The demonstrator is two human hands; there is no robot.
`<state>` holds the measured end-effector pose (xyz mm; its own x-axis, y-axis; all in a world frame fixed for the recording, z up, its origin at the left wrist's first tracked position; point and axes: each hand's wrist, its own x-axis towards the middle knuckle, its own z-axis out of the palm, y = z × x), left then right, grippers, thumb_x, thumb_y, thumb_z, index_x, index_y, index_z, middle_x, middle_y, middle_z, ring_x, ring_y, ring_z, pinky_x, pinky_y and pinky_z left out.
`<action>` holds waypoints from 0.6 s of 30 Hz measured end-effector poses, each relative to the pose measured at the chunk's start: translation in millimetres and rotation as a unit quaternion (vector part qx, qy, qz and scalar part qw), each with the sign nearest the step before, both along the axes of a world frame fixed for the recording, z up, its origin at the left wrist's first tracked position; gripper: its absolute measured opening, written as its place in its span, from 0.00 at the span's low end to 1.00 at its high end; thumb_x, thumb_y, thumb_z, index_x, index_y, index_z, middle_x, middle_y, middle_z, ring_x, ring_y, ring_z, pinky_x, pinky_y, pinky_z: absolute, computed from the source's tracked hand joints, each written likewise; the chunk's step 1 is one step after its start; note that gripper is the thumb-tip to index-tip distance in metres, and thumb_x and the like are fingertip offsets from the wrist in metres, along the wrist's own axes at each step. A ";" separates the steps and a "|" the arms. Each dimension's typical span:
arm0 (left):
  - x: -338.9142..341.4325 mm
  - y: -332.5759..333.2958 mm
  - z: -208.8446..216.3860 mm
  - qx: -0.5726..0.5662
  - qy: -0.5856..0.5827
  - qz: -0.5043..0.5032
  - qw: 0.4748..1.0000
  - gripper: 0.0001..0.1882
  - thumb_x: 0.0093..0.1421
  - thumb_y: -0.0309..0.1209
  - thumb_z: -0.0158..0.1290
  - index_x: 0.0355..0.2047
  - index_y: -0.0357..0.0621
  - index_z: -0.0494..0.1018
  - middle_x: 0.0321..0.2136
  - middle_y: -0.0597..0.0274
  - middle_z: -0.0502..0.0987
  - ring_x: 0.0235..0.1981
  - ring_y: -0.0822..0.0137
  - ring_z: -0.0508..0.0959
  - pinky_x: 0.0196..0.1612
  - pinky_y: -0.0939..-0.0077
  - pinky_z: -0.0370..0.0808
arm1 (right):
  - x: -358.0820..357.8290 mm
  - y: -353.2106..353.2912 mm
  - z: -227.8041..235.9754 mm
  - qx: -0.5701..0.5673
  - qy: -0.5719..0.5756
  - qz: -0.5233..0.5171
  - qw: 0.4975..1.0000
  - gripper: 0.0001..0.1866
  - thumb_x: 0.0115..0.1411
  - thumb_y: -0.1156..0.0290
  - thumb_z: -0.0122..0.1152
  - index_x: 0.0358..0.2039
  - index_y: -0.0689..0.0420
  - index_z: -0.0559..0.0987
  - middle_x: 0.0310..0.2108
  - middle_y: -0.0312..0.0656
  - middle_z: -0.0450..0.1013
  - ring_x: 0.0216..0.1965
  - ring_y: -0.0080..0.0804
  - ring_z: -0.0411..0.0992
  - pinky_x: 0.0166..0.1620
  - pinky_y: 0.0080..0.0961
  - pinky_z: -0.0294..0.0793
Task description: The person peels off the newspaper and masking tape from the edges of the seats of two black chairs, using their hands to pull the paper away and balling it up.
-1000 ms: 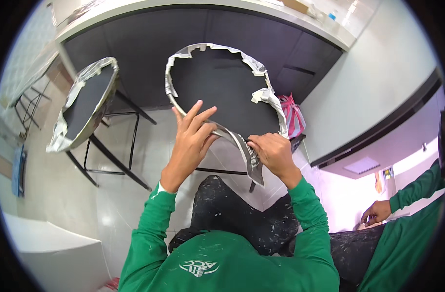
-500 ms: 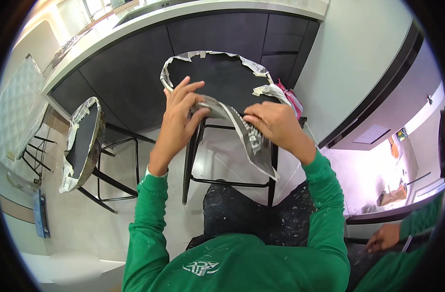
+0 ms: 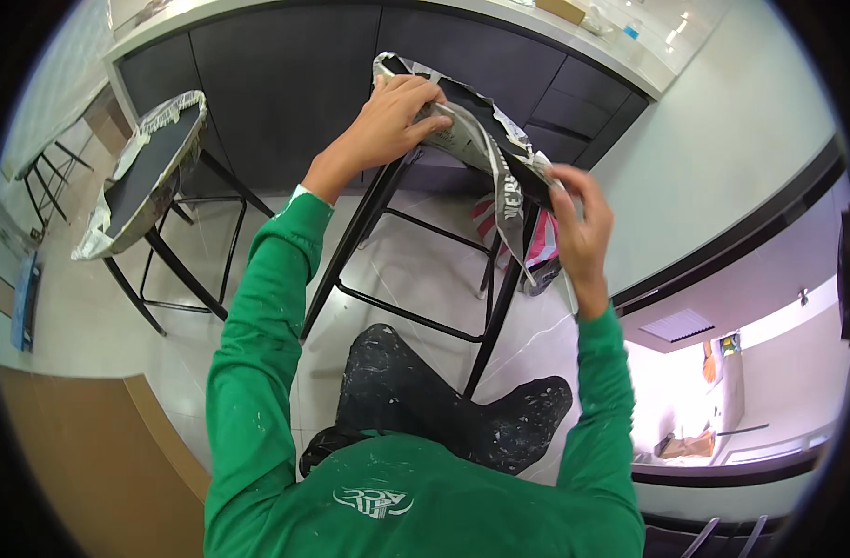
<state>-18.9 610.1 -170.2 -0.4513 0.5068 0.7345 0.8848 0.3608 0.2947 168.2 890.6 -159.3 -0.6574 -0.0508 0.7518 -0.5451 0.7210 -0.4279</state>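
Note:
In front of me a tall bar stool has a black seat, its rim wrapped in newspaper and pale tape. Along the near side a newspaper strip has come away from the seat, and its lower end hangs beside a stool leg. My left hand is closed over the paper at the seat's left edge, thumb on the near side. At the right edge, my right hand has its thumb and forefinger pinched on the paper, other fingers bent. The seat's underside is mostly hidden.
A second stool with a papered rim stands at the left. Dark cabinets under a pale counter rise behind. A pink-striped bag lies behind the stool legs. A brown board covers the lower left.
My view has swung, and the stool seat now appears higher and tilted. My right hand has shifted up and outward along the rim. Another person's hand at lower right has left view.

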 end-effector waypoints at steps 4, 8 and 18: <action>-13.7 7.2 -4.2 0.025 0.062 -0.008 0.998 0.18 0.69 0.46 0.59 0.49 0.46 0.77 0.47 0.59 0.80 0.57 0.53 0.74 0.65 0.57 0.65 | 39.8 -13.3 -61.2 0.069 0.050 -0.055 0.995 0.45 0.49 0.51 0.85 0.62 0.63 0.76 0.57 0.51 0.76 0.57 0.49 0.75 0.62 0.41 0.73; -24.2 20.7 -2.8 0.008 0.038 0.007 0.999 0.19 0.69 0.47 0.59 0.49 0.46 0.78 0.47 0.59 0.80 0.57 0.54 0.75 0.65 0.57 0.64 | 6.2 -20.7 -97.6 0.102 0.051 -0.151 0.982 0.37 0.54 0.66 0.80 0.63 0.63 0.75 0.57 0.53 0.76 0.60 0.53 0.73 0.69 0.47 0.66; -57.4 34.0 -2.9 0.031 0.048 -0.009 0.998 0.16 0.66 0.42 0.60 0.43 0.42 0.78 0.45 0.48 0.80 0.53 0.43 0.77 0.57 0.45 0.71 | -36.4 -56.1 -115.2 0.052 0.050 -0.102 0.992 0.13 0.60 0.87 0.64 0.45 0.64 0.83 0.41 0.50 0.81 0.41 0.47 0.81 0.48 0.35 0.79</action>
<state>-76.4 644.1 -173.1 -0.3684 0.4666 0.8041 0.9161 0.3293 0.2286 131.7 834.5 -274.5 -0.5839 -0.0052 0.8118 -0.4198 0.8578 -0.2964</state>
